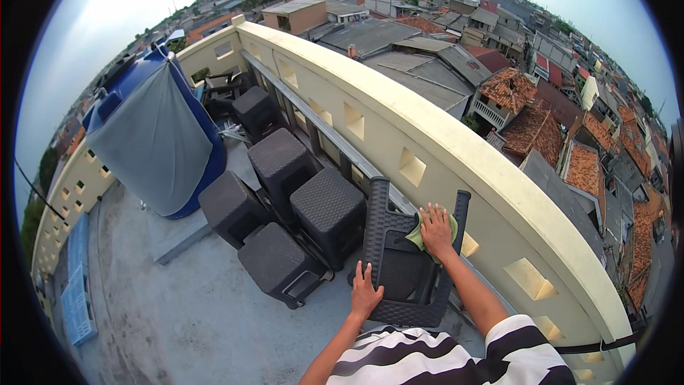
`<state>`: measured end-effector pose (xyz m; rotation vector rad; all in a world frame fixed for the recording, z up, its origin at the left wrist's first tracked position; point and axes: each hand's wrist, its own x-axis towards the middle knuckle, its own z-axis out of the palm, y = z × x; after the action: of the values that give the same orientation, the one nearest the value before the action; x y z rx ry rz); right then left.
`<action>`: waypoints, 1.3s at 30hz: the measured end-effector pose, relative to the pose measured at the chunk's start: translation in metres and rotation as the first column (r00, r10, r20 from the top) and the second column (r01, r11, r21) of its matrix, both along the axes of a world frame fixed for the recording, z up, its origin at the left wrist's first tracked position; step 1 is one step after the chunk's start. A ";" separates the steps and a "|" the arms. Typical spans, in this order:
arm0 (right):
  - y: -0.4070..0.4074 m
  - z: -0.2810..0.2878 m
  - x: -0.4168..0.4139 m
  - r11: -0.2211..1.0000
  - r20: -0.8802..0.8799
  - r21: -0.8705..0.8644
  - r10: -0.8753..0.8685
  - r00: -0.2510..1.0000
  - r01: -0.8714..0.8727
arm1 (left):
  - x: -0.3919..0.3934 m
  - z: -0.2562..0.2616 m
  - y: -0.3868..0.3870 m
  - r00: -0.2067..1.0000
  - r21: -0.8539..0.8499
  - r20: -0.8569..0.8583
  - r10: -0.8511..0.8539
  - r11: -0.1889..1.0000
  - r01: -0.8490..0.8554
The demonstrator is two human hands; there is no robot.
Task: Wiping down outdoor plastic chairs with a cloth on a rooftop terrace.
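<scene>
A dark plastic woven-pattern stool [382, 224] lies tipped before me, its legs and hollow underside showing. My right hand [437, 231] presses a green cloth [453, 226] flat against the upper part of the stool, near one leg, its fingers spread over the cloth. At the stool's left edge rests my left hand [365, 294], fingers extended and thumb apart, holding no cloth. Close by on the left stand several dark stools, among them a woven-top one [327, 198] and a smoother-topped one [278, 256].
A cream parapet wall [406, 99] with square openings runs along the right, a metal rail [331, 128] beside it. A blue water tank [214, 163] under a grey cover [155, 139] stands back left. Blue plastic crates [77, 305] lie far left. Rooftops spread beyond the parapet.
</scene>
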<state>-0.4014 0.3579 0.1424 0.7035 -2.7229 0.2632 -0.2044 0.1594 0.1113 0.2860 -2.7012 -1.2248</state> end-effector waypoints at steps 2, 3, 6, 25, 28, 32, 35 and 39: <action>0.016 -0.014 0.003 0.992 -0.025 0.081 -0.095 0.995 0.097 | -0.003 0.000 0.003 1.000 -0.012 -0.005 -0.022 1.000 0.022; 0.023 -0.018 0.004 0.991 -0.028 0.078 -0.107 0.994 0.109 | -0.006 -0.002 0.003 0.999 -0.023 -0.009 -0.034 0.999 0.034; 0.040 -0.025 0.012 0.995 -0.093 0.009 -0.100 0.991 0.101 | -0.006 -0.005 0.005 0.999 -0.038 -0.022 -0.038 0.999 0.038; 0.056 -0.051 0.219 0.451 0.889 -0.327 -0.152 0.433 0.831 | -0.003 -0.021 -0.018 0.999 -0.025 -0.038 -0.034 0.999 0.033; 0.070 -0.119 0.225 0.445 0.620 -0.657 -0.141 0.772 0.609 | -0.004 -0.022 -0.017 0.999 -0.052 -0.044 -0.029 0.998 0.027; 0.049 -0.132 0.210 0.376 0.511 -0.749 -0.198 0.837 0.546 | -0.008 -0.016 -0.020 0.997 -0.018 -0.062 -0.040 0.999 0.039; 0.053 -0.143 0.201 0.338 0.415 -0.811 -0.243 0.877 0.477 | -0.011 -0.018 -0.028 0.995 -0.005 -0.085 -0.059 0.998 0.059; 0.045 -0.160 0.189 0.309 0.267 -0.882 -0.292 0.918 0.355 | -0.018 -0.023 -0.043 0.995 0.127 -0.048 -0.084 0.988 0.090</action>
<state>-0.2125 0.4028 -0.0172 -0.2211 -2.0981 1.5635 -0.2221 0.1164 0.0881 0.1577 -2.6289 -1.4164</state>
